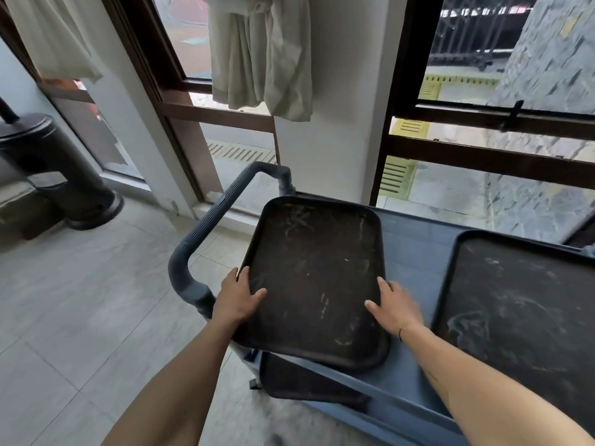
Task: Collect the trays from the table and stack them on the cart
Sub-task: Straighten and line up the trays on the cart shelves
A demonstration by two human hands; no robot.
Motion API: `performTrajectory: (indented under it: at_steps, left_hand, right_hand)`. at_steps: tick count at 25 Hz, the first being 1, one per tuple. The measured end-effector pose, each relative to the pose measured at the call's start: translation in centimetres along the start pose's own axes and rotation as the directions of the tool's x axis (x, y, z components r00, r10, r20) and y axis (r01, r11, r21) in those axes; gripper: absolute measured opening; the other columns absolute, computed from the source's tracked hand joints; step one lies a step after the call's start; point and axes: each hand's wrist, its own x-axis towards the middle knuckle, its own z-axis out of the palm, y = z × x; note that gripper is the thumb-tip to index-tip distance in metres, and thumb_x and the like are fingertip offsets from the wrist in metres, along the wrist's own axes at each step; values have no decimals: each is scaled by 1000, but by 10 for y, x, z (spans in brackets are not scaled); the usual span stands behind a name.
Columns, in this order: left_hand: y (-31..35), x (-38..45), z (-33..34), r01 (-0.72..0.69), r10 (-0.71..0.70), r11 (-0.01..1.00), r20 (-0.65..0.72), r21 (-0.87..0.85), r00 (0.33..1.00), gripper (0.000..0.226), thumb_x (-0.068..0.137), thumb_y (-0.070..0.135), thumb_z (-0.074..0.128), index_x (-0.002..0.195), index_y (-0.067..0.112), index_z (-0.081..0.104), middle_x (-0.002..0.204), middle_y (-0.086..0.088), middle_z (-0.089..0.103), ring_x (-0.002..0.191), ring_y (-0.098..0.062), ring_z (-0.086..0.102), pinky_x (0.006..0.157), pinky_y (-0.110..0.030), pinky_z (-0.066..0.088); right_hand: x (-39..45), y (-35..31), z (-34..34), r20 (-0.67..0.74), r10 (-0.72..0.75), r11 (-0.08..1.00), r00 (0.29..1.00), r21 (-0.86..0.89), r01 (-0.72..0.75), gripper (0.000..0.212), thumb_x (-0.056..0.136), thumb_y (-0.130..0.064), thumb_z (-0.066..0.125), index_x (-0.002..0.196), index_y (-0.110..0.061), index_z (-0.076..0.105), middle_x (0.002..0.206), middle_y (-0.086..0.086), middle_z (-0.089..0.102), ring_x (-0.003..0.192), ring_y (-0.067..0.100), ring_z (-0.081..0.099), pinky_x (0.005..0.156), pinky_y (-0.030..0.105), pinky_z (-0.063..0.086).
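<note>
Left hand (237,294) and right hand (393,309) are gripping the scuffed black rectangular plastic tray (314,278) between them, long axis running away, over the blue cart (415,252).

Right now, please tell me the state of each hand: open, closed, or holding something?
Left hand: closed on the left edge of the dark tray.
Right hand: holds the same tray's right edge.

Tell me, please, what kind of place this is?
Probably a restaurant or cafeteria dining area: a blue service cart carrying worn dark trays, tall windows facing a pavement, and a tiled floor.
</note>
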Motion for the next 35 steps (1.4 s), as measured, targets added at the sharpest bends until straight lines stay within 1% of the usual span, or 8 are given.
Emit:
performTrajectory:
  at_steps: [3, 7, 12, 18, 22, 24, 28, 35]
  left_hand:
    - [-1, 16, 4, 6, -6, 999, 11, 31, 1000, 69, 93, 38, 53, 149, 13, 23, 155, -12, 26, 139, -31, 30, 110, -49, 35]
    - [-7, 32, 1, -67, 68, 996, -26, 60, 997, 41, 96, 18, 42, 137, 15, 39, 136, -14, 46, 119, -31, 47, 98, -49, 46]
    - [-12, 44, -7, -74, 74, 996, 1, 42, 997, 43, 89, 6, 46, 130, 18, 44, 125, -12, 47, 103, -32, 57, 88, -48, 51]
    - [-16, 58, -11, -127, 125, 992, 65, 20, 990, 44, 86, 5, 51, 127, 19, 43, 123, -10, 45, 95, -30, 58, 84, -44, 53]
    - [-13, 67, -8, -181, 180, 984, 77, 6, 981, 47, 86, 4, 51, 129, 22, 43, 122, -8, 45, 90, -24, 56, 83, -39, 52]
    - [-10, 71, -6, -193, 192, 981, 92, 0, 977, 47, 87, 3, 50, 129, 22, 44, 122, -8, 46, 92, -25, 57, 84, -39, 52]
    - [-6, 79, -1, -204, 199, 979, 137, 26, 970, 45, 85, 2, 48, 126, 21, 46, 118, -8, 47, 90, -27, 58, 81, -43, 54]
    - [7, 85, 1, -282, 260, 932, 122, 229, 958, 29, 88, 5, 52, 115, 13, 51, 110, -11, 54, 89, -31, 60, 74, -41, 52]
  right_hand:
    - [7, -3, 5, -36, 35, 998, 999, 44, -33, 66, 94, -36, 53, 151, -17, 23, 147, 6, 38, 129, 27, 43, 102, 42, 42]
    - [13, -5, 14, -69, 122, 988, 990, 104, -115, 55, 95, -23, 51, 146, -17, 31, 137, 7, 45, 113, 28, 54, 93, 42, 49]
    - [22, -4, 17, -75, 195, 980, 978, 59, -191, 55, 97, -25, 46, 148, -23, 25, 122, 11, 52, 102, 32, 57, 85, 45, 50]
    - [31, -6, 17, -19, 229, 973, 973, -36, -229, 56, 94, -25, 48, 145, -19, 27, 120, 14, 53, 102, 36, 58, 80, 40, 48]
    - [24, -6, 22, -46, 275, 961, 960, 23, -274, 42, 90, -19, 52, 130, -16, 40, 115, 12, 55, 99, 34, 58, 80, 41, 49]
    - [21, -4, 21, -52, 299, 954, 953, 41, -297, 36, 89, -18, 53, 123, -15, 44, 116, 12, 55, 100, 34, 58, 81, 40, 49]
    - [19, -2, 21, -54, 330, 942, 943, 91, -324, 36, 85, -17, 53, 120, -15, 46, 120, 12, 55, 103, 34, 58, 85, 42, 50]
    - [15, 2, 24, -83, 388, 920, 918, 93, -381, 36, 87, -20, 52, 123, -18, 45, 119, 11, 57, 103, 35, 59, 81, 40, 48]
